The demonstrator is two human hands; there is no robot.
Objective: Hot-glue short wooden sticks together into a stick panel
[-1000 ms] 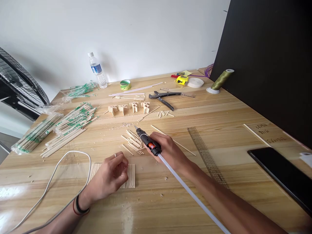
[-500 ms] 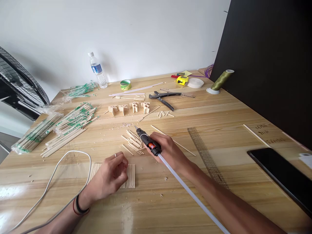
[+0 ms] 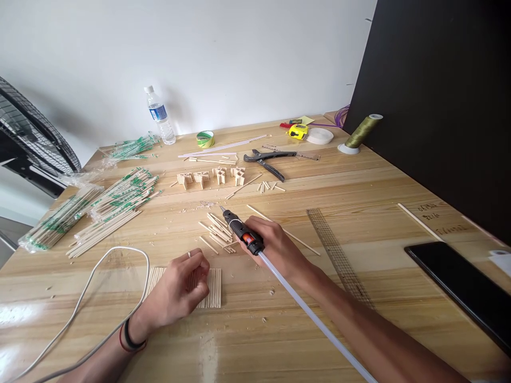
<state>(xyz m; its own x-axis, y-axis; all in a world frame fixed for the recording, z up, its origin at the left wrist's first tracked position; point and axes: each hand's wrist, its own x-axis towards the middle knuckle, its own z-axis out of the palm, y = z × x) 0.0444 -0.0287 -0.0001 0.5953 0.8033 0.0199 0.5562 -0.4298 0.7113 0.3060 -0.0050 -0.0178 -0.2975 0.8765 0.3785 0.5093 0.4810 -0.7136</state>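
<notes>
My right hand (image 3: 273,242) grips a black hot glue gun (image 3: 243,232). Its nozzle points away from me, and a long translucent glue stick (image 3: 307,308) trails out of its back. My left hand (image 3: 181,287), with fingers curled in and nothing visible in them, rests over a flat panel of sticks laid side by side (image 3: 214,287). The hand covers much of that panel. Just left of the gun lies a loose pile of short wooden sticks (image 3: 219,231). Beyond the nozzle stand several small stick assemblies (image 3: 219,174).
Wrapped stick bundles (image 3: 123,197) and a white cable (image 3: 96,271) lie left. A bottle (image 3: 162,117), a tape roll (image 3: 205,139), cutters (image 3: 267,159) and a tape measure (image 3: 298,131) are at the back. A ruler (image 3: 337,255), phone (image 3: 459,287) and thread spool (image 3: 361,133) are right.
</notes>
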